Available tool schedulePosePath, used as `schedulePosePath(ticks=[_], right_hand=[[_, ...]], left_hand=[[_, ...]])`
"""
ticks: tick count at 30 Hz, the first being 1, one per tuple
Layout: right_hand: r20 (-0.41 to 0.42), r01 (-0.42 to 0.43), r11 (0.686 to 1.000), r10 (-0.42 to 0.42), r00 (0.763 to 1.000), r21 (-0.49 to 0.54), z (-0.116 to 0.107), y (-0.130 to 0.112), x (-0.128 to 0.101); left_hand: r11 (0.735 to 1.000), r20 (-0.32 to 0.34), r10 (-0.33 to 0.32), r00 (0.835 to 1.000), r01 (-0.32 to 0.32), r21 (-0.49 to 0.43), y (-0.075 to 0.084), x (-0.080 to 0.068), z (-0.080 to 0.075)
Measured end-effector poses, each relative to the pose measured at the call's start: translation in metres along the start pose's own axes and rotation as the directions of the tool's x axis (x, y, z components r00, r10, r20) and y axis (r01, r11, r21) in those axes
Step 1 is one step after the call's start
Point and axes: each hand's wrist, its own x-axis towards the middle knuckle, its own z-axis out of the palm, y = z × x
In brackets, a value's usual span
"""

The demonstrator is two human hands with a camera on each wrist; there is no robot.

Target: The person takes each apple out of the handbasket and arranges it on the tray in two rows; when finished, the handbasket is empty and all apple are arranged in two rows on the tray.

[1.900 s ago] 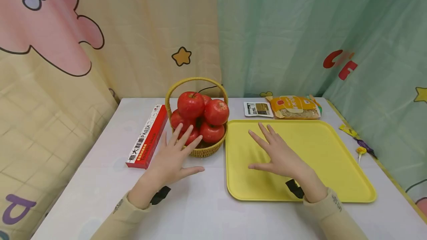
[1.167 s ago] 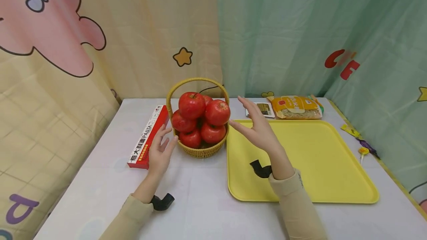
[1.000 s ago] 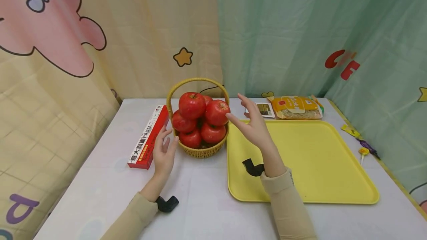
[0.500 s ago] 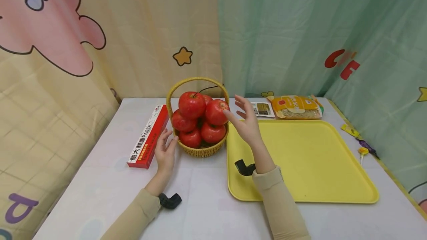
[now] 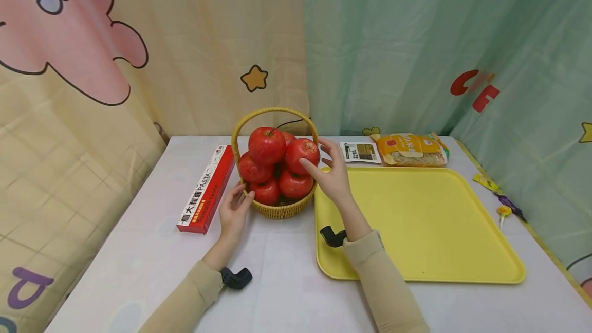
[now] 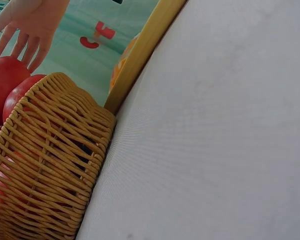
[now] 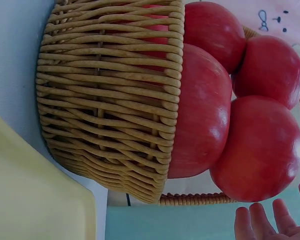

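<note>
A woven basket [image 5: 282,211] with an arched handle holds several red apples [image 5: 266,146]. My left hand [image 5: 234,215] is at the basket's front left, its fingertips right at the rim and the thumb in front. It is out of sight in the left wrist view. My right hand [image 5: 333,176] reaches to the upper right apple [image 5: 301,154] from the right. Its thumb overlaps that apple while the other fingers are spread behind. In the right wrist view its fingers [image 7: 260,220] show just beside the apple, a narrow gap between them.
Left of the basket lies a red and white pasta box [image 5: 205,189]. A yellow tray [image 5: 425,220] lies to the right, with a grain bag [image 5: 410,150] and a small white packet [image 5: 361,152] behind it. Wrapped candies [image 5: 486,183] and a lollipop [image 5: 503,211] lie along the right edge.
Both hands start spread out above the table. The left hand has turned and moved up to the basket's rim, and the right has moved left from over the tray to the upper right apple.
</note>
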Motion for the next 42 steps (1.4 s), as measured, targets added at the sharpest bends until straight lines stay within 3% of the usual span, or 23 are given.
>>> schedulePosePath(ticks=[7, 14, 42], right_hand=[[-0.020, -0.010, 1.000, 0.010, 1.000, -0.026, 0.005, 0.028, 0.006], [-0.024, -0.009, 1.000, 0.009, 1.000, -0.026, 0.010, 0.035, 0.004], [-0.078, -0.061, 0.993, 0.053, 0.996, -0.100, 0.022, 0.039, -0.001]], left_hand=[[0.999, 0.031, -0.048, 0.998, 0.048, 0.013, 0.006, -0.001, -0.002], [0.998, 0.041, -0.052, 0.998, 0.050, 0.040, 0.030, -0.009, 0.002], [0.997, 0.045, -0.079, 0.996, 0.078, 0.016, 0.031, -0.011, 0.003]])
